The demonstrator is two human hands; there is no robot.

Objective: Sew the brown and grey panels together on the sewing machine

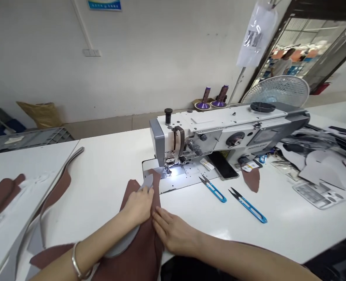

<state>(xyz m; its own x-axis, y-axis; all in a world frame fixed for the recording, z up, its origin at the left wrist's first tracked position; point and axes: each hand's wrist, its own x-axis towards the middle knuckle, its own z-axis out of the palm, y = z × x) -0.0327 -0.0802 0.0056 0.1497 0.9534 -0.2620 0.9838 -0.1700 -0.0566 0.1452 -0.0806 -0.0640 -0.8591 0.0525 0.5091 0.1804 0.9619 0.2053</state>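
A brown leather-like panel [140,249] with a grey backing lies in front of the white sewing machine [208,132]. Its narrow tip reaches toward the lit presser foot [168,170]. My left hand [140,205] is closed on the panel where a grey flap [147,182] shows past the fingers. Along the panel's right edge, my right hand [173,230] has its fingers pressed together, with the edge at the fingertips; the thumb's grip is partly hidden. The needle itself is too small to make out.
Two blue thread snips [214,189] [249,206] lie right of the panel. A black phone [222,166] rests by the machine bed. More brown pieces [56,191] are at left, pale cut pieces [322,168] at right. A fan [278,89] stands behind.
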